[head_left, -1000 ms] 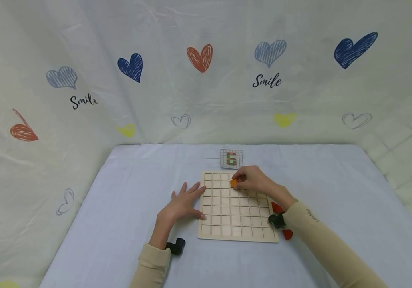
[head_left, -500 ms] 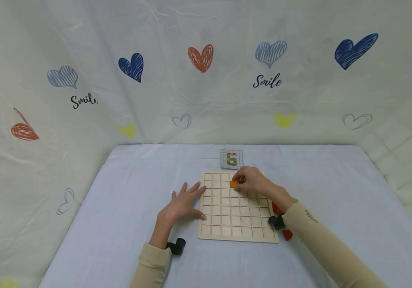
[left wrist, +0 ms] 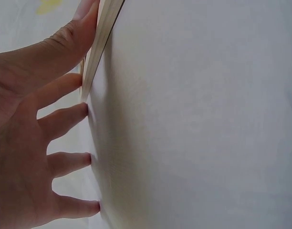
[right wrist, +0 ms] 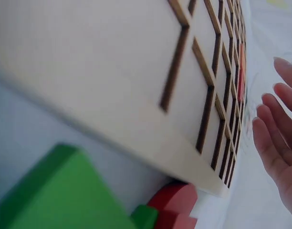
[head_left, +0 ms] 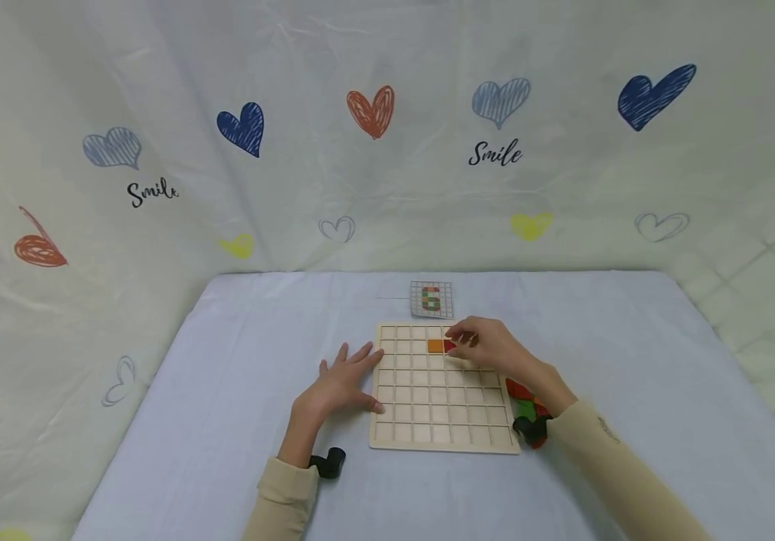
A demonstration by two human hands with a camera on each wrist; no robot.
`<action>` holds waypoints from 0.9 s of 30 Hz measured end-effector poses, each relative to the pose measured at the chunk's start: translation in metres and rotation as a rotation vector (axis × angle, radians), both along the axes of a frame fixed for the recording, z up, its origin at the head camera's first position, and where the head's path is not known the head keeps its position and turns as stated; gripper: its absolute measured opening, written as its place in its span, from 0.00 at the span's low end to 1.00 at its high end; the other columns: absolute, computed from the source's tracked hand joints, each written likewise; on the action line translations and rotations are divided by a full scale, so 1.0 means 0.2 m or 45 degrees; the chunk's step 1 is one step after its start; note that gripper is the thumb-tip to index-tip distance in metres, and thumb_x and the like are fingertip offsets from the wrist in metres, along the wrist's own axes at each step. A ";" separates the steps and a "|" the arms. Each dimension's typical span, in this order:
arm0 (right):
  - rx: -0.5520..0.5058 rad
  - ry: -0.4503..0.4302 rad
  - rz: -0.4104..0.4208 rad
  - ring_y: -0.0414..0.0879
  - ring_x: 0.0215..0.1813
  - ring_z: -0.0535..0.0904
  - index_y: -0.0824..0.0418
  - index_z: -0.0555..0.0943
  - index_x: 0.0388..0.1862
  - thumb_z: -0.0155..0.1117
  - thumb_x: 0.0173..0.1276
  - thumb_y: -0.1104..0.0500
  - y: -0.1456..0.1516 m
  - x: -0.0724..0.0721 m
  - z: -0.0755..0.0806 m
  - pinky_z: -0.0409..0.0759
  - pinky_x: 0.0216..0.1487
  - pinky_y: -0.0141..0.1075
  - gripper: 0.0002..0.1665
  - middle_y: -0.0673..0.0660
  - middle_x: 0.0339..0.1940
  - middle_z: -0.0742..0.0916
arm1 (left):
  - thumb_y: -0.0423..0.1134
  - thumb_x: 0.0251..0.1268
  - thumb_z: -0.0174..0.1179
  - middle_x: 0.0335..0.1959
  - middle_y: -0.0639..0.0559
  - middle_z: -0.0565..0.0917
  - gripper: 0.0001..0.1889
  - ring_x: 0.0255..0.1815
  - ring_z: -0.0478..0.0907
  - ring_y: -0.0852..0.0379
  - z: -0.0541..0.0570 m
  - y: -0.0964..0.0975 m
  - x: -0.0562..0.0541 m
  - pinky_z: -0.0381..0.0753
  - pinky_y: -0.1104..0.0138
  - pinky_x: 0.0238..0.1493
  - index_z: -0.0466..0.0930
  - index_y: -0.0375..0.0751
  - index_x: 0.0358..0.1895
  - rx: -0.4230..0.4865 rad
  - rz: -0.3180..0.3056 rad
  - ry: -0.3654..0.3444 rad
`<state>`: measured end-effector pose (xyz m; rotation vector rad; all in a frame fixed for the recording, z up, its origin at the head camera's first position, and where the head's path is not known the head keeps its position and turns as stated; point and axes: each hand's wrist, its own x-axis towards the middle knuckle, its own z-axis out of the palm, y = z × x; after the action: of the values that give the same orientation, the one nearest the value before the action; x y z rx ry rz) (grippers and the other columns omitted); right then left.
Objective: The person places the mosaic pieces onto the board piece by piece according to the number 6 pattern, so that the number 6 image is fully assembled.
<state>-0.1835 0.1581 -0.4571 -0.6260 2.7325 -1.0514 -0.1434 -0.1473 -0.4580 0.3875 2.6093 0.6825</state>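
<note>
A wooden grid board [head_left: 421, 393] lies on the white cloth. Two tiles sit side by side in its second row from the top, an orange tile [head_left: 435, 346] and a red tile [head_left: 449, 346]. My right hand [head_left: 488, 347] hovers just right of the red tile and partly covers it in the head view. In the right wrist view the fingers of that right hand [right wrist: 282, 126] are loosely bent, with nothing held. My left hand [head_left: 334, 388] rests at the board's left edge, fingers spread. The left wrist view shows its thumb [left wrist: 72, 40] against the board's wooden rim [left wrist: 102, 45].
Several loose red and green pieces [head_left: 525, 408] lie by the board's right edge, partly under my right wrist. A green block [right wrist: 65, 195] is close to the right wrist camera. A card with a coloured 6 [head_left: 431, 299] lies beyond the board's top edge.
My right hand has let go of the orange tile and drawn back slightly to the right. The red tile and more of the loose pieces now show. My left hand stays in place.
</note>
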 end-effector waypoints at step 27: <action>-0.037 0.113 -0.158 0.49 0.45 0.86 0.65 0.86 0.53 0.71 0.69 0.62 0.18 0.25 0.11 0.87 0.49 0.43 0.15 0.59 0.49 0.90 | 0.50 0.49 0.81 0.84 0.48 0.56 0.53 0.85 0.38 0.32 0.00 0.00 0.00 0.38 0.26 0.75 0.62 0.51 0.81 0.002 0.005 -0.014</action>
<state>-0.1328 0.1948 -0.4356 -0.5247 2.8704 -1.1179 -0.1435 -0.1478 -0.4582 0.3787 2.6000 0.6863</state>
